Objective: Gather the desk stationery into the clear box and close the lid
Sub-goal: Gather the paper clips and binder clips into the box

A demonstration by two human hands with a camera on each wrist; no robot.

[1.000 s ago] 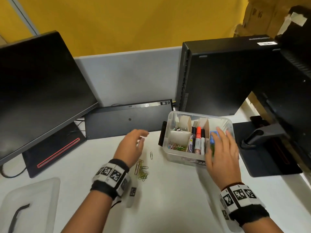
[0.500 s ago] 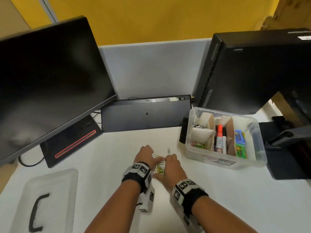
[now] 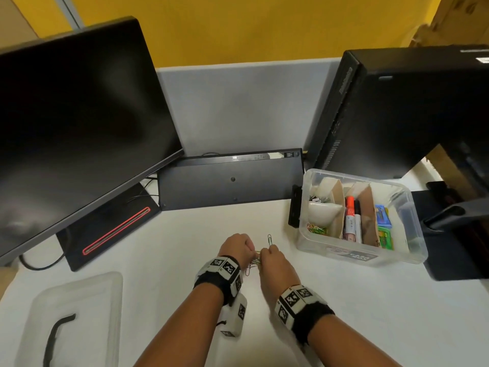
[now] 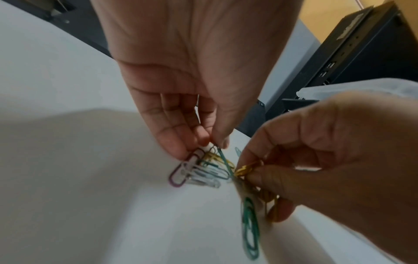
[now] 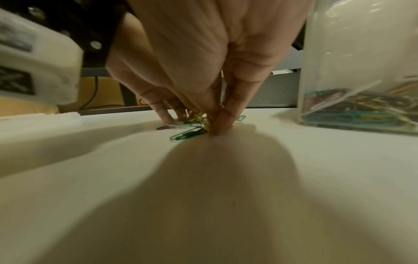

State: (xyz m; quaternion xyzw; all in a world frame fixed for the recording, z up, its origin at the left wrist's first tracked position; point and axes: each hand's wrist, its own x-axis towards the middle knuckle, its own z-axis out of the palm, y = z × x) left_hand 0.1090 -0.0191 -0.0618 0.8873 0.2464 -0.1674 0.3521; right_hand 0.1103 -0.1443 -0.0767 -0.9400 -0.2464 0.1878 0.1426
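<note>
A small pile of coloured paper clips (image 3: pixel 253 263) lies on the white desk, a little left of the clear box (image 3: pixel 416 242). My left hand (image 3: pixel 248 250) pinches the pile's left side between thumb and fingers, as the left wrist view shows for the left hand (image 4: pixel 203 147) on the paper clips (image 4: pixel 203 171). My right hand (image 3: pixel 264 254) grips gold and green clips from the right; a green clip (image 4: pixel 250 226) hangs from it. One loose clip (image 3: pixel 269 239) lies just beyond both hands. The box stands open with markers, clips and small packs in its compartments. Its lid (image 3: pixel 79 295) lies at the near left.
A black monitor (image 3: pixel 74 123) stands at the left and a computer tower (image 3: pixel 402 109) at the back right. An upturned keyboard (image 3: pixel 230 181) leans behind the hands. A second monitor's base (image 3: pixel 455 245) sits right of the box.
My right hand left the box and came to the clip pile. My left hand drew back to the same pile. Both hands now pinch clips.
</note>
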